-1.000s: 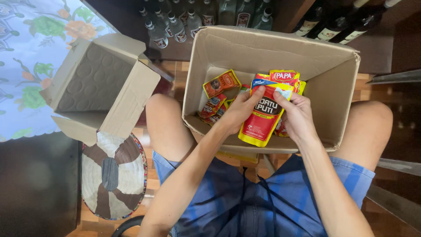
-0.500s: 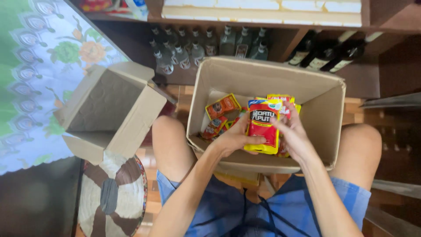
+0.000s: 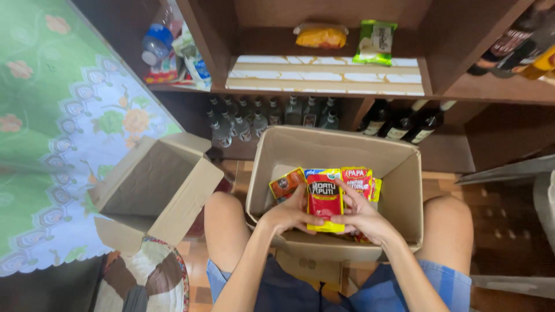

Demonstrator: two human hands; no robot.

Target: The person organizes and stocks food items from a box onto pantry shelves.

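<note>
Both my hands grip one red pouch (image 3: pixel 324 199), my left hand (image 3: pixel 287 214) under its near left edge, my right hand (image 3: pixel 359 216) wrapped round its right side, just above the open box (image 3: pixel 404 185) between my knees. More pouches (image 3: pixel 356 176) lie inside. I judge I'm lifting it out; next it needs carrying clear of the rim, perhaps toward the far shelf (image 3: pixel 324 75).

Wooden shelf (image 3: pixel 324 89) carries yellow packet (image 3: pixel 321 37), green packet (image 3: pixel 374 41); glass bottles (image 3: pixel 272 115) beneath
</note>
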